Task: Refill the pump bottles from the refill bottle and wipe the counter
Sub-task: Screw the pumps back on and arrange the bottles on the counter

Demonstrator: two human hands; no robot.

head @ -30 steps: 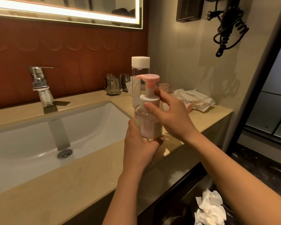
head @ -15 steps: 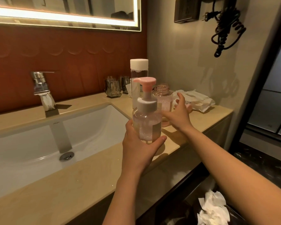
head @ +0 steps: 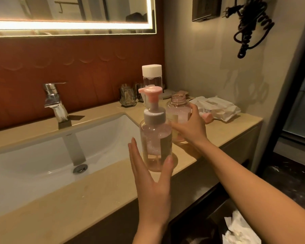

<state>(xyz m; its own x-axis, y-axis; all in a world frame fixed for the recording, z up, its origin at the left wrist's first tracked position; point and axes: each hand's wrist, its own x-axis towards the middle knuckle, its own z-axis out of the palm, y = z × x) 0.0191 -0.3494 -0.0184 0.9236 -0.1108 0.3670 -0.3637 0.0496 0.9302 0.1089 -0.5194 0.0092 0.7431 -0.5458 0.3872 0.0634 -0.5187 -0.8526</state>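
R hand (head: 190, 128) prob. round open bottle (head: 177, 112)

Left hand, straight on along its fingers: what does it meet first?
The clear plastic bottle with a pink pump, upright between the left hand's thumb and fingers; the thumb may already touch it.

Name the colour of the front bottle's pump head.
Pink plastic pump head, seen in head view.

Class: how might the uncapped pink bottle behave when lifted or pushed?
The uncapped pink bottle could spill if tilted: its threaded neck is open. Squat and wide, it probably resists tipping. Its smooth plastic may be slippery.
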